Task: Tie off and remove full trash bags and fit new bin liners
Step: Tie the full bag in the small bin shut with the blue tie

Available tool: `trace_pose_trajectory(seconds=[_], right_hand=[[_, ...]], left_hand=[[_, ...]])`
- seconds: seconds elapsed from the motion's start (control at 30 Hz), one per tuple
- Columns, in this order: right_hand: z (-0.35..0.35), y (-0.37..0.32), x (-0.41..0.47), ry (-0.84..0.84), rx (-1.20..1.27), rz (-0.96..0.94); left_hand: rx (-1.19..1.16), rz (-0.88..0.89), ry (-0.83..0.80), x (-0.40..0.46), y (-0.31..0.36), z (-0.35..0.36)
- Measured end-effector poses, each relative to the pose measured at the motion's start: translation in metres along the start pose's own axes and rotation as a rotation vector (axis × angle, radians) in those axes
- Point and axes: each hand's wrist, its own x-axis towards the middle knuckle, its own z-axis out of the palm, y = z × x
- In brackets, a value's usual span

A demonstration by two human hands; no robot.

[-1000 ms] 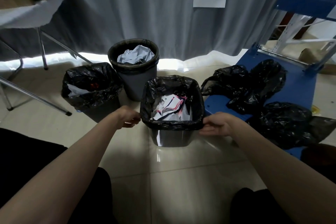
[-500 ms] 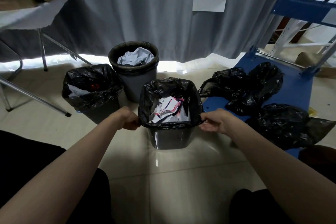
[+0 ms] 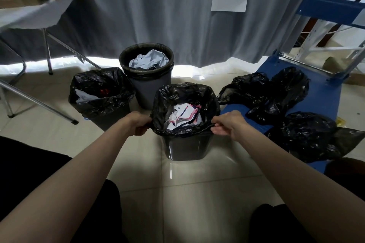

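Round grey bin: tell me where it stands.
The round grey bin stands at the back, centre-left in the head view, against the curtain, behind and between the two black-lined bins.

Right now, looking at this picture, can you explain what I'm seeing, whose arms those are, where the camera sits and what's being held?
The camera sits on a person's head, looking down at their own bare arms. The left hand and right hand each pinch the black liner at opposite sides of the nearest bin, which holds crumpled paper. Behind it on the tiled floor stand two more lined bins, one square and one round. Filled black bags lie on a blue cart to the right.
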Motion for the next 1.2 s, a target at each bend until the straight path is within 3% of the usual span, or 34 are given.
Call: trace_pose_trajectory(seconds=[0.13, 0.27, 0.37, 0.53, 0.67, 0.73, 1.0, 1.2], right_hand=[[0.001, 0.000, 0.001, 0.019, -0.031, -0.014], [0.002, 0.002, 0.004, 0.054, -0.010, -0.032], [0.004, 0.004, 0.007, 0.113, 0.028, -0.054], [0.005, 0.004, 0.009, 0.135, 0.021, -0.055], [0.008, 0.004, 0.007, 0.116, -0.022, -0.067], [0.009, 0.004, 0.006, 0.116, -0.048, -0.080], [0.013, -0.001, -0.001, 0.017, -0.207, -0.142], [0.020, -0.002, -0.004, -0.066, -0.009, -0.024]], left_hand=[[-0.135, -0.049, -0.082, -0.001, 0.003, -0.003], [-0.105, -0.063, -0.112, -0.001, 0.003, -0.008], [0.077, 0.046, 0.033, -0.002, 0.005, -0.008], [0.216, 0.094, 0.107, 0.001, 0.009, -0.010], [0.524, 0.211, 0.396, -0.007, 0.011, -0.011], [0.645, 0.224, 0.429, -0.011, 0.012, -0.008], [0.343, -0.032, -0.048, -0.016, 0.010, -0.010], [0.180, -0.043, -0.077, -0.024, 0.012, -0.016]])
